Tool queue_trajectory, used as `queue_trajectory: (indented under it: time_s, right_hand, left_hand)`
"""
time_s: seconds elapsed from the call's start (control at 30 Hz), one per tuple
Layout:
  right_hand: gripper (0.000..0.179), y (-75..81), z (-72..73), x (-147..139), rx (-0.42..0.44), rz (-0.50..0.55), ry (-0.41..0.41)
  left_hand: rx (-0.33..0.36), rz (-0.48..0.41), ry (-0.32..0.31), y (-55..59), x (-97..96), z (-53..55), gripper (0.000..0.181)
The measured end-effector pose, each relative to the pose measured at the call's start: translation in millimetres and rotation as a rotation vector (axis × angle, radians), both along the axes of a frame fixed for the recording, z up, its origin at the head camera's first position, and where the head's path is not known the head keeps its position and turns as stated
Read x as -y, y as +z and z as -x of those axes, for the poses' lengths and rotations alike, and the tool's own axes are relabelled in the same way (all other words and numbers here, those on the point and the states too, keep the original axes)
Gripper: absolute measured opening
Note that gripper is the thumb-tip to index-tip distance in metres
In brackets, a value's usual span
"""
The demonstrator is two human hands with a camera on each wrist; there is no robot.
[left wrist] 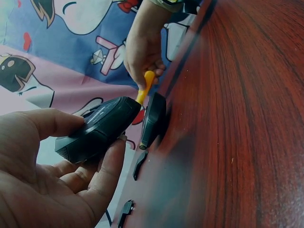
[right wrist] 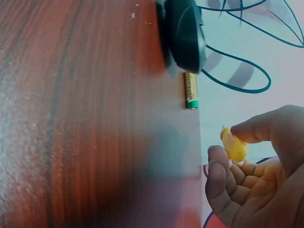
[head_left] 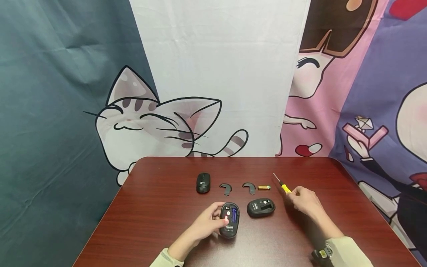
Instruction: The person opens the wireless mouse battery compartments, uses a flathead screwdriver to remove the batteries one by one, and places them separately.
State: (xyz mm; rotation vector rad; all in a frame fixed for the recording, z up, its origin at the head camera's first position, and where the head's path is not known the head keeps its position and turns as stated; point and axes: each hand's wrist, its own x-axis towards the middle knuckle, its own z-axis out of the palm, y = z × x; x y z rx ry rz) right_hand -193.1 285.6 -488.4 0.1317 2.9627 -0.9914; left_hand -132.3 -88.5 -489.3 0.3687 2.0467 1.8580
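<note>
My left hand [head_left: 207, 222] grips a black computer mouse [head_left: 229, 230] with its underside turned up toward me. A blue battery [head_left: 234, 215] shows in the mouse's uncovered compartment. In the left wrist view the thumb lies on one face of this mouse [left wrist: 102, 128] and fingers support the other. To the right, my right hand [head_left: 305, 200] pinches the yellow handle of a screwdriver [head_left: 285, 188], whose thin shaft points away to the far left. Between the hands a second mouse [head_left: 255, 211] lies bottom up, its battery slot uncovered.
A third black mouse [head_left: 203, 183] sits right side up farther back. Two curved dark battery covers, a left one [head_left: 228, 189] and a right one [head_left: 250, 188], lie beside a loose gold-and-green battery [head_left: 264, 187]. Behind the reddish-brown table [head_left: 150, 222] hangs a printed cloth [head_left: 227, 66].
</note>
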Motion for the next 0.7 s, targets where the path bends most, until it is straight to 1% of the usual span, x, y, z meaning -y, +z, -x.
queue_trajectory:
  time_s: [0.2, 0.4, 0.57, 0.7]
  right_hand:
    - [0.029, 13.5, -4.4, -2.7, -0.066, -0.004, -0.038]
    - [0.033, 25.4, -8.9, -1.3, -0.149, -0.008, -0.050]
    - [0.033, 33.1, -12.5, 3.0, -0.224, -0.031, -0.058]
    - [0.034, 40.6, -17.1, 7.3, -0.244, -0.019, -0.068]
  left_hand:
    - [-0.005, -0.012, 0.003, -0.7, -0.8, 0.2, 0.056]
    - [-0.006, -0.025, 0.005, -0.2, -1.0, -0.6, 0.054]
    - [-0.010, -0.009, 0.014, 1.4, -1.7, -1.2, 0.055]
    - [-0.005, -0.006, 0.021, 3.7, -1.6, -1.9, 0.055]
